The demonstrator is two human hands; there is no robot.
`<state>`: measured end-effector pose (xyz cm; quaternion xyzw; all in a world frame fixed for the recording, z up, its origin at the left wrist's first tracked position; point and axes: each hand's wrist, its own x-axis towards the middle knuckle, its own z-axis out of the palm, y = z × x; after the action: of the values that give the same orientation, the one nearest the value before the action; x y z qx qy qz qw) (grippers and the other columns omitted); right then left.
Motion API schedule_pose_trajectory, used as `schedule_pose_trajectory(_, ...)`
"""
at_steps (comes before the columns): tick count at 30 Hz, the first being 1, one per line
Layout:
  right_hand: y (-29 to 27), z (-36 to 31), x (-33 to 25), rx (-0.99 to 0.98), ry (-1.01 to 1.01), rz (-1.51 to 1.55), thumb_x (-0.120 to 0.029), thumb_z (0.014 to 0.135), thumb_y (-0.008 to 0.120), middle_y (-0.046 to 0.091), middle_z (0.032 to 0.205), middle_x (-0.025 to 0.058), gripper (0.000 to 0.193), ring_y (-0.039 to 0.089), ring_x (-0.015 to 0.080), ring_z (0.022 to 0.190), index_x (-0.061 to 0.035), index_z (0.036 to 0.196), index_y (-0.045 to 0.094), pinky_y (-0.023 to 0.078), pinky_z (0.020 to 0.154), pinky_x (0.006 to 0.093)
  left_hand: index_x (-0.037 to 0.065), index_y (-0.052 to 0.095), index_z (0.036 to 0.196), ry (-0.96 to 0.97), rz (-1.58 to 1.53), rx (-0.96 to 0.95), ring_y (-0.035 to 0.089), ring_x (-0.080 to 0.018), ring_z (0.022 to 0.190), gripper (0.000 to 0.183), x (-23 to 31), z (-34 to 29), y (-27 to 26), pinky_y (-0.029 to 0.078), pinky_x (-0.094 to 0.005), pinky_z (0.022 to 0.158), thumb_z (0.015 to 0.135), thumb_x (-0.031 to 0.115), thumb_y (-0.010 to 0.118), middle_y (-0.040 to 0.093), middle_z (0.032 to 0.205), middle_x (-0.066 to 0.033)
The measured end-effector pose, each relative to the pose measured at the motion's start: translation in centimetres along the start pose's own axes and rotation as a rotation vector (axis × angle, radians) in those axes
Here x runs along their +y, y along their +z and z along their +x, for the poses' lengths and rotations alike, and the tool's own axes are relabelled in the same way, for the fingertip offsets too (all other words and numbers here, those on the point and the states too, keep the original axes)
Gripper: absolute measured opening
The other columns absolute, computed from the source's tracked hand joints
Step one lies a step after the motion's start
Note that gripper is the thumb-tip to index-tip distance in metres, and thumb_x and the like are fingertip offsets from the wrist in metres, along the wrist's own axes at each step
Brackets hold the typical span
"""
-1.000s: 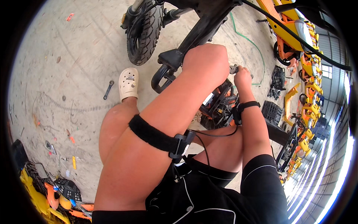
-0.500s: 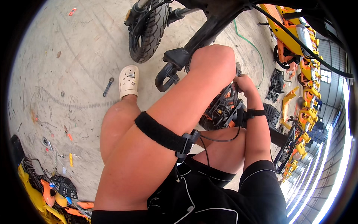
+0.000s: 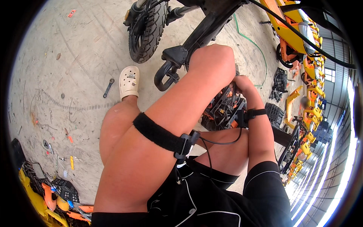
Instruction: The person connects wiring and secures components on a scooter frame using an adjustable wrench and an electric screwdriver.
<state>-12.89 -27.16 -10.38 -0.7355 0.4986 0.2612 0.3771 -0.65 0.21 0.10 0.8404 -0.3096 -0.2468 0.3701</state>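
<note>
Beside black frame (image 3: 212, 29): left hand (image 3: 214, 58), right hand (image 3: 242, 84); grip states we cannot tell. Slack cable (image 3: 227, 143) could snag tangled wiring (image 3: 223, 110)

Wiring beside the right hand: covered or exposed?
Exposed: the wiring shows as an uncovered black tangle beside the right hand; the left forearm may hide some.

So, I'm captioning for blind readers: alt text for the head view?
A person's left hand and right hand are close together beside a black motorbike frame, near tangled wiring. At left: knobby tyre, cream clog, wrench.
</note>
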Motion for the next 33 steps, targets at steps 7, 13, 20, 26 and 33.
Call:
schedule_pose_trajectory(7, 1.8, -1.0, -0.4, -0.003, 0.017, 0.171, -0.025, 0.099, 0.060, 0.073, 0.073, 0.0118, 0.029, 0.070, 0.0201, 0.058, -0.0015, 0.084, 0.067, 0.050, 0.045, 0.0306, 0.004, 0.075, 0.099, 0.005, 0.007, 0.009, 0.071, -0.0374, 0.095, 0.025, 0.0, 0.1, 0.2, 0.057, -0.0481, 0.085, 0.093, 0.021, 0.058, 0.074, 0.098, -0.0197)
schedule_pose_trajectory(13, 1.5, -1.0, -1.2, -0.014, 0.008, 0.013, -0.027, 0.097, 0.062, 0.075, 0.078, 0.0154, 0.034, 0.074, 0.0253, 0.063, 0.0046, 0.088, 0.068, 0.057, 0.051, 0.0335, 0.004, 0.075, 0.098, 0.006, 0.009, 0.028, 0.071, -0.0374, 0.095, 0.025, 0.0, 0.1, 0.3, 0.057, -0.0479, 0.084, 0.092, 0.021, 0.059, 0.074, 0.096, -0.0191)
schedule_pose_trajectory(20, -0.2, 3.1, 1.3, 0.447, -0.170, -0.865, -0.014, 0.091, 0.053, 0.074, 0.105, 0.0212, 0.027, 0.071, 0.0375, 0.100, -0.0030, 0.109, 0.071, 0.057, 0.084, 0.0470, 0.003, 0.075, 0.095, 0.009, 0.007, 0.039, 0.071, -0.0381, 0.091, 0.024, -0.2, 0.4, 0.6, 0.057, -0.0481, 0.082, 0.092, 0.020, 0.059, 0.074, 0.092, -0.0197)
schedule_pose_trajectory(26, -0.7, 4.5, 3.0, 0.838, -0.691, -0.806, -0.005, 0.089, 0.053, 0.070, 0.106, 0.0157, 0.027, 0.060, 0.0337, 0.113, -0.0065, 0.110, 0.070, 0.050, 0.096, 0.0427, 0.003, 0.074, 0.091, 0.029, 0.007, 0.064, 0.071, -0.0381, 0.090, 0.023, -0.7, 0.6, 0.5, 0.057, -0.0478, 0.081, 0.091, 0.020, 0.059, 0.073, 0.090, -0.0193)
schedule_pose_trajectory(33, -1.8, 2.9, 1.6, 0.723, -0.376, -0.691, -0.016, 0.086, 0.068, 0.073, 0.104, 0.0178, 0.024, 0.068, 0.0386, 0.100, -0.0050, 0.108, 0.072, 0.054, 0.087, 0.0481, 0.004, 0.075, 0.093, 0.027, -0.009, 0.047, 0.072, -0.0368, 0.092, 0.022, -0.4, 0.7, 0.2, 0.057, -0.0468, 0.083, 0.090, 0.020, 0.059, 0.074, 0.093, -0.0185)
